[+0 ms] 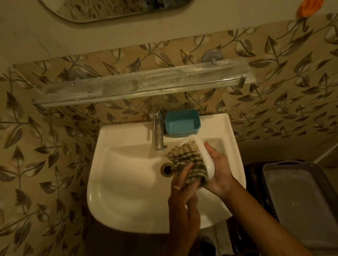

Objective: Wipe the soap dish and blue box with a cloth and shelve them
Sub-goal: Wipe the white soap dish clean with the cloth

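Over the right side of the white sink (128, 185) my right hand (220, 172) grips a white soap dish (202, 153) with a gold pattern, tilted on its side. My left hand (183, 198) holds a green checked cloth (188, 163) pressed against the dish's inner face. The blue box (182, 123), an open container, stands on the sink's back ledge just right of the tap (157, 129). Above the sink a glass shelf (143, 81) with a metal rail is fixed to the wall.
A mirror (120, 0) hangs above the shelf. An orange thing (310, 8) sticks to the wall at upper right. A grey plastic basket with a lid (308, 213) stands right of the sink, beside a dark basket (256, 181). Leaf-patterned tiles cover the wall.
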The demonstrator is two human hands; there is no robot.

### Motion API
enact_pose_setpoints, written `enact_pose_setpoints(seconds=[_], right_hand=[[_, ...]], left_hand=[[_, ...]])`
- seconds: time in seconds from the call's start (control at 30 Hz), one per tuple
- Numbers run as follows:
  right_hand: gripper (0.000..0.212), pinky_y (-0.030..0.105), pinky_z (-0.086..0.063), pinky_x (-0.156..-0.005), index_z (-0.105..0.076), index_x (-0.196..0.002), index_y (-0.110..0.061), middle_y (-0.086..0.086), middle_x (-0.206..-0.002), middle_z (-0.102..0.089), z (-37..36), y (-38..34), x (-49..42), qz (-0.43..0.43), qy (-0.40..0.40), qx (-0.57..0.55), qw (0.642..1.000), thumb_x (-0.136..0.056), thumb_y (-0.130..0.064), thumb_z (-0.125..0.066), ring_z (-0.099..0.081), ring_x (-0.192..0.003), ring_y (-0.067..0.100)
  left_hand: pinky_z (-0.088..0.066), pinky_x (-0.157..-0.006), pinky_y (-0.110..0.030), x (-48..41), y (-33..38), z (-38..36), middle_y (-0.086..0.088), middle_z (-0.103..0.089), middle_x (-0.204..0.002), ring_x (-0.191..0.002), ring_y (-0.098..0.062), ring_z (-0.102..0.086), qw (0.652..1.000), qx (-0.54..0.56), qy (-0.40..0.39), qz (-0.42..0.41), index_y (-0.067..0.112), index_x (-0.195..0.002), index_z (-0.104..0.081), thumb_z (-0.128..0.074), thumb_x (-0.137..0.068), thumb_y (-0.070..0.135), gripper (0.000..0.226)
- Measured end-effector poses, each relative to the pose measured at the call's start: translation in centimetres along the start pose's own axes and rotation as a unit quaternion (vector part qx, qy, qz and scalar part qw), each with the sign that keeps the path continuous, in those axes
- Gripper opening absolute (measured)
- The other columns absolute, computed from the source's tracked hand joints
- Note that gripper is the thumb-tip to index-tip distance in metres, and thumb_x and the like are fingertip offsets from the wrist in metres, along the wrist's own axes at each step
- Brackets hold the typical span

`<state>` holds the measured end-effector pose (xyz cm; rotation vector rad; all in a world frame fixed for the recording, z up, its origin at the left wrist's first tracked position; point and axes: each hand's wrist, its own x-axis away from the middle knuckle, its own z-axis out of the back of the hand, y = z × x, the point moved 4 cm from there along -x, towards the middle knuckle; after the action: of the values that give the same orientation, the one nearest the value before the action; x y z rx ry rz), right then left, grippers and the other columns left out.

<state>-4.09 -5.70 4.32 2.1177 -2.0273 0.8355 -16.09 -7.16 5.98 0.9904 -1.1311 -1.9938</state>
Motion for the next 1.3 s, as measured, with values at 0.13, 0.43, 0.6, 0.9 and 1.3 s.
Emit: enact_pose_setpoints(seconds=[0.13,0.43,0.6,0.9,1.3], right_hand=[[0.061,0.037,-0.060,-0.073,-0.070,-0.103,0.003,0.021,-0.094,-0.071,0.2,0.0,-0.1,-0.033,-0.004,0.003,0.999,-0.085,-0.050,-0.045,-0.071,-0.082,0.031],[0.044,0.039,-0.058,-0.078,-0.067,-0.115,-0.009,0.018,-0.105,-0.068,0.3,2.4,-0.3,-0.020,-0.026,0.020,0.999,-0.090,-0.040,-0.048,-0.067,-0.093,0.030],[0.051,0.040,-0.056,-0.085,-0.068,-0.115,-0.004,0.022,-0.111,-0.066,0.6,1.6,-1.0,-0.006,-0.015,0.010,1.000,-0.088,-0.042,-0.047,-0.067,-0.096,0.032],[0.064,0.042,-0.053,-0.084,-0.060,-0.119,0.002,0.023,-0.106,-0.064,1.3,0.2,-2.4,-0.050,0.042,-0.015,0.998,-0.084,-0.050,-0.048,-0.064,-0.091,0.033],[0.050,0.041,-0.055,-0.079,-0.067,-0.119,-0.010,0.022,-0.110,-0.068,2.7,2.3,-1.9,-0.071,0.042,0.045,0.996,-0.083,-0.041,-0.053,-0.067,-0.093,0.033]], left_hand=[[-0.033,-0.113,-0.030,-0.2,0.4,-0.8,0.007,-0.041,-0.148,-0.140,-0.020,-0.032,0.995,-0.047,-0.045,-0.069,0.019,-0.118,-0.063,-0.042,-0.094,0.006,0.033],[-0.032,-0.114,-0.034,-7.3,-1.3,1.2,0.005,-0.037,-0.145,-0.136,-0.017,-0.037,0.996,-0.035,-0.034,0.069,0.021,-0.130,-0.049,-0.037,-0.092,0.008,0.042],[-0.049,-0.098,-0.030,-5.4,-2.5,1.9,-0.013,-0.049,-0.139,-0.118,-0.017,-0.055,0.996,-0.013,0.015,0.088,0.028,-0.121,-0.052,-0.042,-0.093,0.010,0.035],[-0.034,-0.108,-0.018,-1.2,-1.3,-1.3,0.007,-0.043,-0.145,-0.136,-0.004,-0.035,0.998,-0.066,-0.021,-0.012,0.026,-0.122,-0.062,-0.048,-0.088,-0.003,0.047],[-0.047,-0.101,-0.034,-8.9,-7.7,2.6,-0.007,-0.061,-0.126,-0.115,-0.021,-0.059,0.978,-0.059,-0.040,0.194,0.018,-0.124,-0.057,-0.039,-0.096,-0.002,0.039]])
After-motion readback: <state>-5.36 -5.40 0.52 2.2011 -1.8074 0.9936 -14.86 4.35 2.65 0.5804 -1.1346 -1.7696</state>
